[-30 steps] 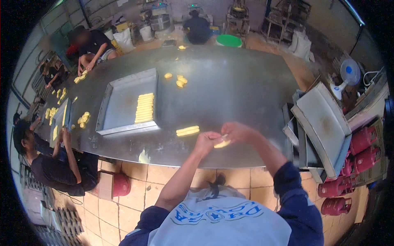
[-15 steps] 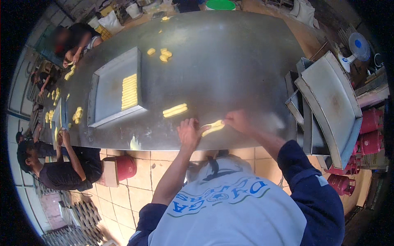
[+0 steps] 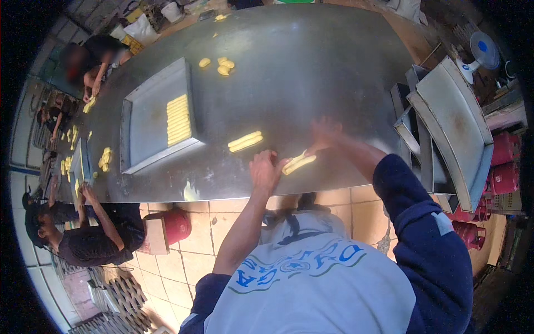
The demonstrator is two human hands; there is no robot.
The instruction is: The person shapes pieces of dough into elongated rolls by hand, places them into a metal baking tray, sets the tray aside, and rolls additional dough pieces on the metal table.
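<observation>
Close to the near edge of the steel table [image 3: 267, 83], my left hand [image 3: 265, 171] rests with its fingers stretched out. Its thumb is apart from them and touches the left end of a pair of yellow dough strips [image 3: 299, 164]. My right hand [image 3: 326, 133] is over the table at the far right end of those strips, smeared by motion, so its finger grip is unclear. One strip tapers up toward it. Just beyond my left hand lie two more dough strips [image 3: 245, 141] side by side. A metal tray [image 3: 142, 131] farther left holds a row of dough sticks [image 3: 178, 119].
Several dough lumps [image 3: 224, 67] lie farther back. Stacked metal trays [image 3: 453, 122] stand at the table's right end, near a fan [image 3: 484, 51] and red gas cylinders [image 3: 503, 147]. At the left, a person in dark clothes [image 3: 92, 236] and others handle dough.
My right hand has swung up and away from the near edge. The dough pair between my hands now shows two strips more apart at the right end. The view has shifted slightly.
</observation>
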